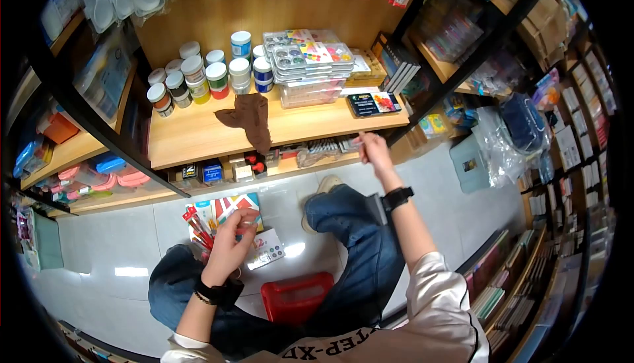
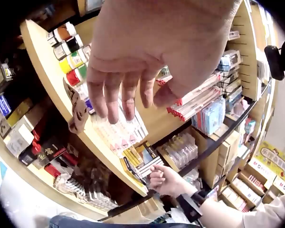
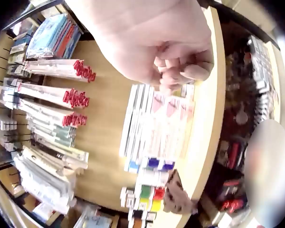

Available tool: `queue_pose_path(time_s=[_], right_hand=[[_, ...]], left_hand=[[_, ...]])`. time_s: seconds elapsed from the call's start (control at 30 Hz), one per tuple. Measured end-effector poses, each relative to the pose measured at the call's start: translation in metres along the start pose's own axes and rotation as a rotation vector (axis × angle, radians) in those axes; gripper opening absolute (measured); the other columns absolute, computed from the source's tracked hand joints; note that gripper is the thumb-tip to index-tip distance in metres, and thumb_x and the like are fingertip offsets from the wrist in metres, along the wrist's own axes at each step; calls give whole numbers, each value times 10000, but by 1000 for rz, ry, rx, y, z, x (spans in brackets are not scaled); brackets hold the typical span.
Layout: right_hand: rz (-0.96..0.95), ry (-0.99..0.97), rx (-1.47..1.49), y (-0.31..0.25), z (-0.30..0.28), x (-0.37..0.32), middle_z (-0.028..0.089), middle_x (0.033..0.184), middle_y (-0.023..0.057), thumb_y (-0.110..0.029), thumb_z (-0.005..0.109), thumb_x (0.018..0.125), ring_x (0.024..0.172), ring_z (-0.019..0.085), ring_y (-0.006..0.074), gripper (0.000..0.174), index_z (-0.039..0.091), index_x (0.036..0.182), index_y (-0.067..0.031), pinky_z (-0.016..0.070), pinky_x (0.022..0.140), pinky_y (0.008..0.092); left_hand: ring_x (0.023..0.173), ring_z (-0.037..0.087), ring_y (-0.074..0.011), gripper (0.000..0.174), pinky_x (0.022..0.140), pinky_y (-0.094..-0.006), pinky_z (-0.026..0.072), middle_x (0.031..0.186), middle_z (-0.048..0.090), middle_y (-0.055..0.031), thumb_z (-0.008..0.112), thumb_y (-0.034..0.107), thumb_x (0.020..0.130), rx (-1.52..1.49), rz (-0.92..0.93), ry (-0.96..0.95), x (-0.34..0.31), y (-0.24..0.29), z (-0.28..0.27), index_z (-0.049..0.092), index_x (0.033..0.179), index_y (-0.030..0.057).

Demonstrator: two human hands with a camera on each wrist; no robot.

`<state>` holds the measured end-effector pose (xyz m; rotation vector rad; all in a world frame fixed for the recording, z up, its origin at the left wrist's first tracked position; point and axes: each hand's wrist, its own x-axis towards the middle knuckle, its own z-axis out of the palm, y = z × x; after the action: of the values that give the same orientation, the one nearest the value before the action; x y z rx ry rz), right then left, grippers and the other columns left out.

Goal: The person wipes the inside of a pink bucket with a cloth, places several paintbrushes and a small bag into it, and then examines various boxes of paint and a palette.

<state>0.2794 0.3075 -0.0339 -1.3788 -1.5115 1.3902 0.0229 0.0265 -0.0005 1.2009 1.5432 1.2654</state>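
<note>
I sit on a red stool facing a wooden shelf. My right hand reaches to the shelf's front edge, fingers curled and pinching a slim pack by the lower shelf's row of packs. The right wrist view shows those fingertips bunched together above a stack of paint sets. My left hand hovers over a colourful book and packs of red pens by my knee. In the left wrist view its fingers hang straight and hold nothing.
Paint jars, stacked watercolour palettes and a brown cloth lie on the shelf. Hanging red-topped packs fill the back wall. A bagged blue item and book racks stand to the right.
</note>
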Motion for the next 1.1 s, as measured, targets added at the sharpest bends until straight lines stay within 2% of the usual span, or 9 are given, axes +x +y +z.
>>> queue_pose_path(time_s=[0.07,0.17,0.23,0.37,0.5,0.67,0.9,0.97,1.1], right_hand=[[108,62,-6,-11,-12,25,527,603,9,-265,484,867,465,454,76,229,577,941,-69,357,421,217],[277,159,147,6,-14,66,575,681,36,-313,493,863,502,515,113,328,514,1062,-53,419,451,262],[324,197,179,28,-13,93,596,702,63,-434,482,862,543,570,149,423,511,1029,-46,451,459,281],[341,227,147,48,-13,119,583,635,69,-564,506,802,488,550,151,549,473,1006,-55,397,405,255],[374,304,109,56,-16,137,548,571,46,-523,558,793,435,479,115,498,543,850,-29,331,379,235],[364,210,378,59,-18,142,467,534,1,-379,528,869,432,398,102,347,469,672,-100,301,393,223],[340,156,478,68,-29,104,504,588,14,-338,610,815,505,469,115,287,468,680,-127,372,453,222],[385,74,449,72,-38,94,556,701,42,-359,638,780,564,525,140,284,487,742,-121,427,501,228],[205,73,540,57,-46,79,570,690,54,-338,622,789,596,556,137,303,544,829,-48,473,560,228]], left_hand=[[864,593,-226,239,745,-292,469,952,597,-130,530,10,800,176,1,-126,6,7,-9,538,1039,7],[863,592,-232,240,744,-300,471,943,595,-128,529,11,799,123,13,-201,13,-23,-11,541,1039,13],[871,590,-275,210,756,-337,470,946,593,-138,533,47,806,159,-40,-198,14,-32,-8,548,1014,20],[895,559,-347,216,778,-388,457,957,583,-167,531,91,804,306,24,-333,11,-40,-6,546,1013,37],[870,568,-319,243,765,-381,454,943,584,-146,543,97,767,571,139,-392,3,-58,-11,556,1002,37],[887,567,-295,284,777,-366,449,974,579,-127,549,118,738,741,160,-542,-2,-60,-10,563,1009,37],[848,565,-261,252,750,-368,437,882,576,-99,523,142,764,747,296,-490,-6,-63,-1,554,993,43],[854,566,-262,258,753,-369,437,890,576,-101,520,140,763,746,308,-482,-5,-64,1,552,1001,44],[859,567,-274,263,776,-379,430,933,575,-106,512,146,783,706,291,-477,-8,-66,11,544,1031,63]])
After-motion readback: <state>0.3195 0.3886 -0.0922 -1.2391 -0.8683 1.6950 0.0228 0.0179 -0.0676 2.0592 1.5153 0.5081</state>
